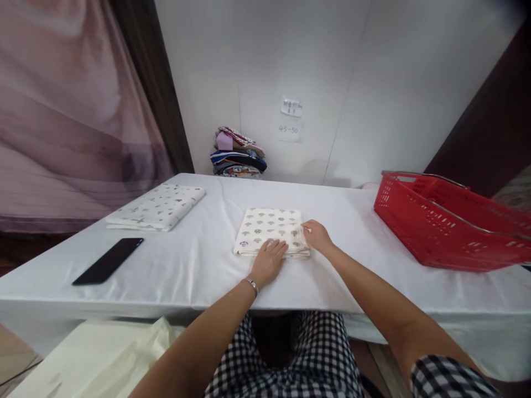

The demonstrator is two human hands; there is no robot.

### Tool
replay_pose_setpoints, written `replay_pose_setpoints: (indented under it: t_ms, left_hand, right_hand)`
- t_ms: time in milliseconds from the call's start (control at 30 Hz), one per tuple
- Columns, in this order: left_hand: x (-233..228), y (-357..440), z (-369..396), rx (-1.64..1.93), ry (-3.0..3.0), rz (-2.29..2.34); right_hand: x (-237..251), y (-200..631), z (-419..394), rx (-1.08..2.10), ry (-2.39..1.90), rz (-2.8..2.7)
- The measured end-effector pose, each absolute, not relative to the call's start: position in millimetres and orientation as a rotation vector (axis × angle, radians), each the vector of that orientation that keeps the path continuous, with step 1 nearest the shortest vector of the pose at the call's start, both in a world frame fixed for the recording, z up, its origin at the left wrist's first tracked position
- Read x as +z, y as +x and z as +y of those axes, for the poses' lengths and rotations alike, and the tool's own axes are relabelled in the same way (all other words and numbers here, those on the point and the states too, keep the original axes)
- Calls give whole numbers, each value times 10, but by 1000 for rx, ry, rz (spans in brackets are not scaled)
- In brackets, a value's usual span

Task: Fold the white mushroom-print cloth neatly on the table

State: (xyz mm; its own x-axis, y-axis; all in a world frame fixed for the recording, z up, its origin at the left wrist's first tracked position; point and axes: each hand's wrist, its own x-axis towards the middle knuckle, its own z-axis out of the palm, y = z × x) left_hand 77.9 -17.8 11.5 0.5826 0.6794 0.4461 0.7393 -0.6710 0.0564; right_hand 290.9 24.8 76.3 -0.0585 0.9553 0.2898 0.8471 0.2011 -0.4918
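A white cloth [271, 224] with a grey-green printed pattern lies folded in a neat rectangle in the middle of the table. My left hand [267, 261] rests flat on its near edge, fingers stretched out and together. At the cloth's right edge my right hand [317, 236] is closed, with thumb and fingers pinching a bit of the fabric there. Several fabric layers show along the near side. Farther left is a second folded white cloth [164, 205] with small dark prints, apart from both hands.
A black phone [108, 261] lies at the left on the white-covered table [352, 276]. The red plastic basket [435, 221] stands at the right end. Against the wall behind the table is a stack of folded fabrics [238, 155]. Paper labels [289, 130] hang on the wall.
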Motion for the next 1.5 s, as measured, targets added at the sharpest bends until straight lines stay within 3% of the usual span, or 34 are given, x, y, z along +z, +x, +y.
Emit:
replay_pose_setpoints:
  t_ms: [300, 800, 1267, 1400, 1500]
  left_hand:
    - [91, 753, -177, -692, -2712, -1228]
    - [195, 737, -230, -723, -2769, -1247]
    - [208, 732, -242, -744, -2796, -1274]
    - [221, 734, -237, -766, -2798, -1261]
    - [230, 741, -240, -762, -2818, -1285]
  right_hand:
    - [601, 2913, 931, 555, -1903, -1558]
    - [366, 3000, 1325, 636, -1913, -1431]
    - [661, 2758, 1350, 459, -2060, -1682]
    - [799, 2245, 995, 218, -1748, -2087]
    - [702, 1900, 699, 301, -1504, -2369]
